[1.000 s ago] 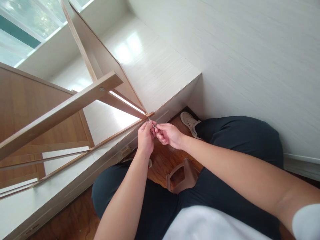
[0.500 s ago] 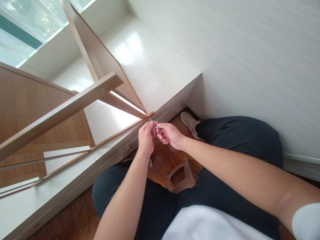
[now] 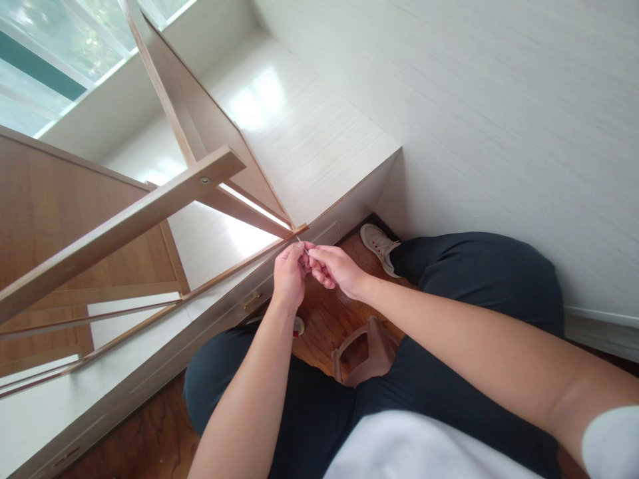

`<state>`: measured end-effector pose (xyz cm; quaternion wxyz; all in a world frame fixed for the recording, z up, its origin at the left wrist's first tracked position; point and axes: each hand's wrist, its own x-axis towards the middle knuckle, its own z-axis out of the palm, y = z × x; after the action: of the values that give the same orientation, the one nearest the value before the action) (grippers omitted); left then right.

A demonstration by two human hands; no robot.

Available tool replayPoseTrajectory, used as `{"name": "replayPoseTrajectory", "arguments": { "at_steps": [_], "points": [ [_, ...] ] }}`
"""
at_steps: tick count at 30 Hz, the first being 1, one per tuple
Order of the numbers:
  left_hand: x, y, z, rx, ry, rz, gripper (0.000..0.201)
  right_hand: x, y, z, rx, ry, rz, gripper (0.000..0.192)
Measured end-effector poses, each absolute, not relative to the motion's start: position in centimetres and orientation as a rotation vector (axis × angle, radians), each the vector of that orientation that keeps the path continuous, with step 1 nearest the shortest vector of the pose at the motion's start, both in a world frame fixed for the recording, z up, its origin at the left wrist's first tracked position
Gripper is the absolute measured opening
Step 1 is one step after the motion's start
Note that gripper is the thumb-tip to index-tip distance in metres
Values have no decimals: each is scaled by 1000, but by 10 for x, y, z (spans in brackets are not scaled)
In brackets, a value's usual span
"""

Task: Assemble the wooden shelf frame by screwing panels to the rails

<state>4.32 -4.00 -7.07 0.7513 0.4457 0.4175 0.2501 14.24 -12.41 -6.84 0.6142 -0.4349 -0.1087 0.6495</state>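
My left hand is closed, thumb and fingers pinching around a thin metal hex key close to the end of a wooden rail. The key's tip points up toward that rail. My right hand meets the left one, its thumb and forefinger closed on the other end of the key. Fingers cover most of the key. A wooden frame with upright panels stands on the white ledge; a round bolt head shows in its nearest bar.
The white ledge with drawer fronts runs diagonally below the window. A pale wall rises on the right. Between my legs is a brown stool on the wooden floor. A roll of tape lies by my left knee.
Both hands stay at the rail's end, shifting very slightly left. My right fingers have turned a little, and the key's bent end shows less than before.
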Motion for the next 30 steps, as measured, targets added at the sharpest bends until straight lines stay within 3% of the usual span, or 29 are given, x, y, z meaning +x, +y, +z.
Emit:
{"name": "replayPoseTrajectory", "arguments": {
  "at_steps": [30],
  "points": [
    [43,-40,-65,884,900,499,25,137,-122,-67,-1044,-319,1434,33]
  ]
}}
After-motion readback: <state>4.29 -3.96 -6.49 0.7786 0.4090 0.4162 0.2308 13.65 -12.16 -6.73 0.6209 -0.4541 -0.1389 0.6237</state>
